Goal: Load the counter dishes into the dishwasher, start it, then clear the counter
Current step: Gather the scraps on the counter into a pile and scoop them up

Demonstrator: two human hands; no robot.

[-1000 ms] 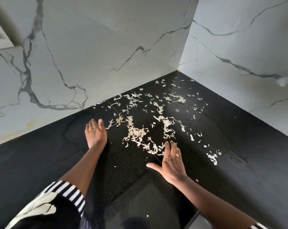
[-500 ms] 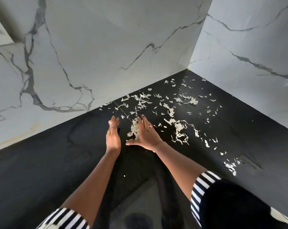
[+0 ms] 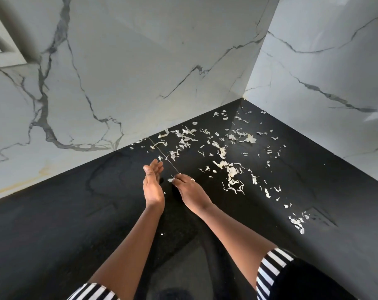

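Pale papery scraps (image 3: pixel 231 172), thin and curled, in quantity: scattered over the polished black stone counter (image 3: pixel 75 213), chiefly beyond and to the right of both hands, up to the corner where the white grey-veined marble walls (image 3: pixel 140 72) meet. One separate clump (image 3: pixel 297 221) is noted well to the right of the right hand.

Head view. Left hand (image 3: pixel 153 187): set on edge, fingers straight and together, as a stop. Right hand (image 3: pixel 191 191): just beside it, knuckles up, fingers curled down, with a few scraps pinched at the tips.

Step judged: the litter is being gathered into one heap for removal. Low, slow sweeps toward the upright left palm are advised, as such light flakes are likely to be scattered by haste. A thin seam (image 3: pixel 162 152), running from the left fingertips to the wall, may catch fragments.

Edges and room: travel is closed off by walls beyond and to the right, so flakes at the wall foot must be drawn inward. Wide dark counter is offered to the left of the left hand. The near edge cannot be made out.
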